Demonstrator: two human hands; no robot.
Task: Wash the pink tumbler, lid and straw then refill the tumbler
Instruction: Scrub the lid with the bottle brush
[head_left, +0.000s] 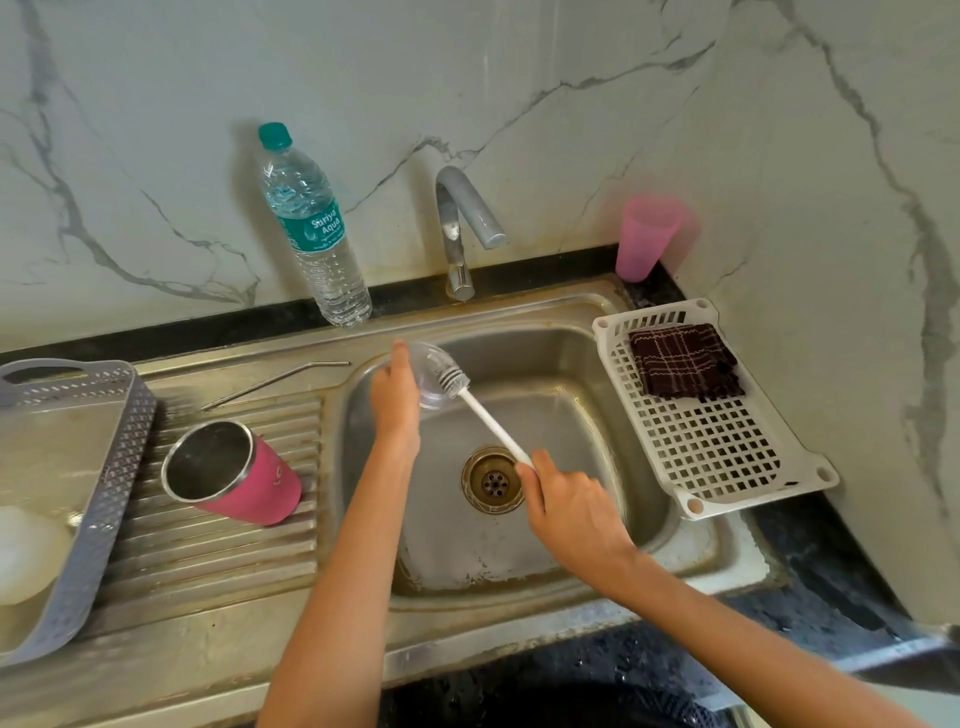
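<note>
Fingers (399, 354) of the left hand (395, 402) clasp the clear lid (435, 375), the right hand (571, 512) grips the brush (491, 423); short strokes around its rim should clean best.

Left hand (396, 395) holds lid (431, 374); right hand (569, 506) holds brush (488, 421) against it.

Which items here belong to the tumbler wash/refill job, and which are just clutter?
In the job: clear lid held by left hand; bottle brush held by right hand; pink tumbler; metal straw; tap; probably water bottle.
Lying about: pink plastic cup; white basket; checked cloth; grey tray.
</note>
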